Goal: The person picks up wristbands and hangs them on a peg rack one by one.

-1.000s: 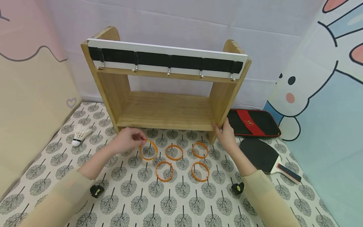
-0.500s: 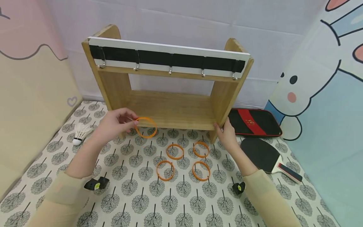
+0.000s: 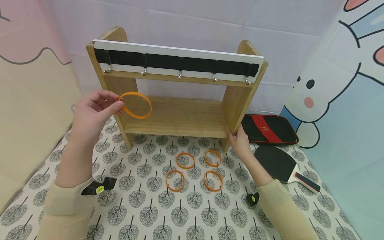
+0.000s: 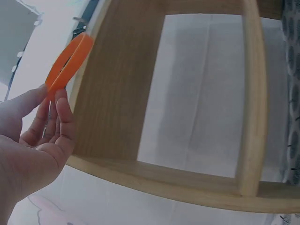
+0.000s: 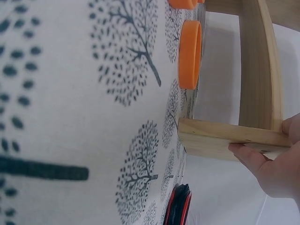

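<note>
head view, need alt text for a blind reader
A person's left hand pinches an orange ring in front of a wooden shelf with five hooks. The right hand grips the shelf's side; four more rings lie on patterned cloth.

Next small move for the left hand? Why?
Probably raise the left hand toward the leftmost hook: that hand pinches an orange ring below five bare-looking hooks, while the right hand grips the right side of the wooden rack.

the rack (image 3: 180,118) looks smooth wood, its hooks (image 3: 180,74) glossy metal, the held ring (image 4: 77,64) smooth plastic.
</note>
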Motion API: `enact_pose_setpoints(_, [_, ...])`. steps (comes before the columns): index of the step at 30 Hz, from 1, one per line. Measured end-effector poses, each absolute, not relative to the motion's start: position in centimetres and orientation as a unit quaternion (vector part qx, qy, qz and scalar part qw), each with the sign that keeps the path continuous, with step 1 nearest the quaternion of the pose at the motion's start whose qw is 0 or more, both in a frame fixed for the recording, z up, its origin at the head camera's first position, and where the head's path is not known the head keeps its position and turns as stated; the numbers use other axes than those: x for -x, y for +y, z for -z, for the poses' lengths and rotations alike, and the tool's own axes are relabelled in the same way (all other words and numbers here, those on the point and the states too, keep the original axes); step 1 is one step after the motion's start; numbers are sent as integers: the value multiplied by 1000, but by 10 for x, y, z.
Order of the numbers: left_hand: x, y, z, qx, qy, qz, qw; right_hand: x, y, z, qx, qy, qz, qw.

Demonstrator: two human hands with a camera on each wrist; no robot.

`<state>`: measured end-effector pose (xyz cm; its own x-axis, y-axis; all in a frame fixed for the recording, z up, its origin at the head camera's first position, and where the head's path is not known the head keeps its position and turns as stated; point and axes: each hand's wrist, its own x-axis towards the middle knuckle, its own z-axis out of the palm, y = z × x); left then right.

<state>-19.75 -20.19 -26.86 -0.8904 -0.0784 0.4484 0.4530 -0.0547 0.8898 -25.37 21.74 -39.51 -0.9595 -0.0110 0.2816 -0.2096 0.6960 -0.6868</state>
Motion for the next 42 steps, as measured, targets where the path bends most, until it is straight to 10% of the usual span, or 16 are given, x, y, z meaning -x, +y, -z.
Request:
enact_pose_setpoints(18, [221, -202, 253, 108, -376, 872, 295, 255, 217, 395, -56, -914, -384, 121])
enact_pose_setpoints(42, [214, -188, 316, 42, -565, 769, 297, 254, 218, 396, -55, -913, -383, 127])
